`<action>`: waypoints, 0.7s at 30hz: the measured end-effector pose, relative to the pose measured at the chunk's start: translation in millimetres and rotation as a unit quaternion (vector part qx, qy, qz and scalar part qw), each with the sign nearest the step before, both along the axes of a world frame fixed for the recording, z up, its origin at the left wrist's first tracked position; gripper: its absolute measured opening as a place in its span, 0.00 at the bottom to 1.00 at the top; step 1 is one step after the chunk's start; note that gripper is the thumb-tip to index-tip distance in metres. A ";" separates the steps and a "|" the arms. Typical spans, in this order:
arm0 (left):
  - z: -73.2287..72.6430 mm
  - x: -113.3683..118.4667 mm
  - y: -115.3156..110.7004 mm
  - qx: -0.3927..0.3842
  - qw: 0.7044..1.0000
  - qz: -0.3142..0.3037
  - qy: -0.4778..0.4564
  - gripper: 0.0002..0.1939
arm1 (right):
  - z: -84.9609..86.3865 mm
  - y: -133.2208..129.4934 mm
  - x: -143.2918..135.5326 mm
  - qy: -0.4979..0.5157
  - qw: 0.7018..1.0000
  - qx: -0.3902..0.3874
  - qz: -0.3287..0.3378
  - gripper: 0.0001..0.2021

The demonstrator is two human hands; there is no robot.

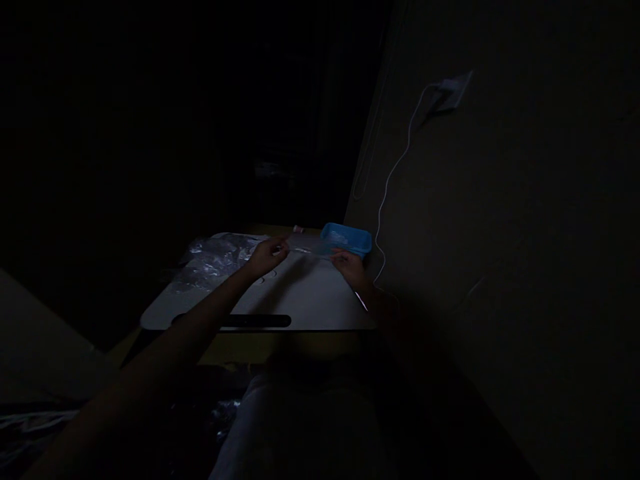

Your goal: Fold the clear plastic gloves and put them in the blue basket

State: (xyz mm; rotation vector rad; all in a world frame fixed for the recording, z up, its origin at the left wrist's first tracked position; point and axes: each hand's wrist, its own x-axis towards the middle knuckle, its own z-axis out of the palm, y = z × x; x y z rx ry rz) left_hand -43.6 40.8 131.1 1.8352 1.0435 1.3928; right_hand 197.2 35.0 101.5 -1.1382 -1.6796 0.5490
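Observation:
Between my two hands a clear plastic bag [307, 245] is stretched flat above a white table [305, 300]. My left hand [269, 257] pinches its left end, fingers closed. At the other end my right hand [349, 263] grips the bag's right edge with thumb and fingers together. Just behind the right hand sits a blue plastic basket [357, 240] with something clear and shiny inside. To the left of my left hand lies a heap of clear plastic bags [220, 257]. The light is dim, so fine detail on the held bag is lost.
A small pinkish spool-like object [299, 229] stands at the table's back edge. Along the front edge runs a dark slot [257, 321]. A white cable [385, 193] hangs from a wall socket [455, 90] down the right wall, close beside the table.

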 end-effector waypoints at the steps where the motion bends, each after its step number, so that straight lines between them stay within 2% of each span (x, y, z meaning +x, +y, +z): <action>1: -8.1 -0.8 -4.8 -0.012 1.000 -0.008 0.003 0.05 | -10.4 -3.7 1.4 -0.029 1.000 -0.001 0.004 0.03; 5: -43.1 -1.7 -23.7 -0.103 0.994 -0.026 -0.019 0.11 | -51.9 -21.8 6.9 -0.146 0.989 0.001 0.022 0.05; 9: -72.0 2.3 -35.5 -0.176 0.980 -0.067 -0.062 0.10 | -76.4 -40.2 9.5 -0.176 0.983 -0.032 0.036 0.10; 12: -87.4 9.6 -34.3 -0.209 0.968 -0.076 -0.116 0.07 | -82.2 -47.4 7.8 -0.182 0.979 -0.077 0.043 0.16; 14: -95.3 16.1 -29.4 -0.261 0.941 -0.087 -0.197 0.10 | -83.5 -48.5 5.6 -0.171 0.980 -0.094 0.033 0.19; 16: -101.8 22.6 -23.4 -0.302 0.911 -0.075 -0.269 0.14 | -84.7 -47.6 3.7 -0.155 0.982 -0.109 0.017 0.20; 17: -104.7 25.4 -20.5 -0.307 0.906 -0.061 -0.284 0.14 | -85.5 -46.7 3.1 -0.147 0.983 -0.114 0.009 0.19; 21: -114.1 31.4 -11.5 -0.267 0.926 -0.005 -0.267 0.13 | -88.7 -41.9 3.9 -0.145 0.984 -0.101 -0.002 0.15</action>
